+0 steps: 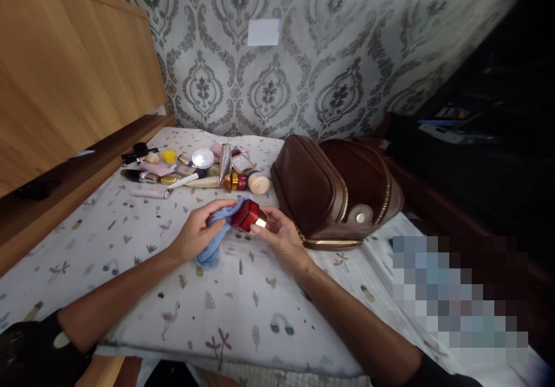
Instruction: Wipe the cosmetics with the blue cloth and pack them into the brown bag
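Observation:
My left hand (197, 230) is closed on a blue cloth (213, 242), pressing it against a small red box with a gold edge (247, 214). My right hand (280, 234) pinches that red box from the right side, just above the patterned sheet (243, 312). A brown leather bag with gold zips (333, 193) lies open right behind my right hand.
A heap of cosmetics (195, 170) (brushes, tubes, round jars, a compact) lies at the far side of the bed. A wooden headboard and ledge (65, 98) run along the left. Patterned wallpaper is behind, dark furniture to the right.

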Demonstrator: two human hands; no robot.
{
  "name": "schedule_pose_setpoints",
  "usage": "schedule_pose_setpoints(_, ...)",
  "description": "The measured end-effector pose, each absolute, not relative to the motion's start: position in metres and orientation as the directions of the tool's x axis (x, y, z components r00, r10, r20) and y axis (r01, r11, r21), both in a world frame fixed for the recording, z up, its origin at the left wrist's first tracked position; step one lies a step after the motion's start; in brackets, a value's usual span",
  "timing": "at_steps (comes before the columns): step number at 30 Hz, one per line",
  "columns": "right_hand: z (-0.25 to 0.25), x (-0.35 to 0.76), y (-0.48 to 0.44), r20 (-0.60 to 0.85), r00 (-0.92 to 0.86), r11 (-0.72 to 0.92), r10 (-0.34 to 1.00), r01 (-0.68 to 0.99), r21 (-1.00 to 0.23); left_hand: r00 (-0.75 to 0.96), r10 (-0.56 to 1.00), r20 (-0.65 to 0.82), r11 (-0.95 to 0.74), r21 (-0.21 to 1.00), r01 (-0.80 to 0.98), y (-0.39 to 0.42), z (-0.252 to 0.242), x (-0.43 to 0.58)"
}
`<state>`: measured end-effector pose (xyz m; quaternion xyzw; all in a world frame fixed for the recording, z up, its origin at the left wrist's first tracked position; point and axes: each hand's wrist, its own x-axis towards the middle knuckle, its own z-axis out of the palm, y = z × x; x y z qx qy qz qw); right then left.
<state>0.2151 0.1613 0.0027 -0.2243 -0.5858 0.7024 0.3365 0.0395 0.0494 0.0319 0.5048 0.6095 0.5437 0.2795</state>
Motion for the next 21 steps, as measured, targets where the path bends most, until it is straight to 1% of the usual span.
schedule_pose_setpoints(5,-0.001,0.214,0.161,0.085,-0.674,-0.086,0.734,-0.217,-0.972,-0.335,0.916,0.223,-0.114,0.942,0.315,0.049,0.034,0.041)
schedule_pose_setpoints(13,-0.001,0.214,0.162,0.051,-0.637,-0.061,0.769,-0.152,-0.986,-0.284,0.927,0.244,-0.134,0.925,0.356,0.040,0.040,0.044)
schedule_pose_setpoints(17,0.001,0.214,0.163,0.007,-0.601,-0.160,0.800,-0.223,-0.961,-0.232,0.935,0.270,-0.151,0.891,0.429,0.038,0.044,0.047)
schedule_pose_setpoints(21,0.004,0.214,0.163,-0.030,-0.627,-0.299,0.778,-0.327,-0.897,-0.157,0.908,0.389,-0.250,0.802,0.542,0.039,0.044,0.046)
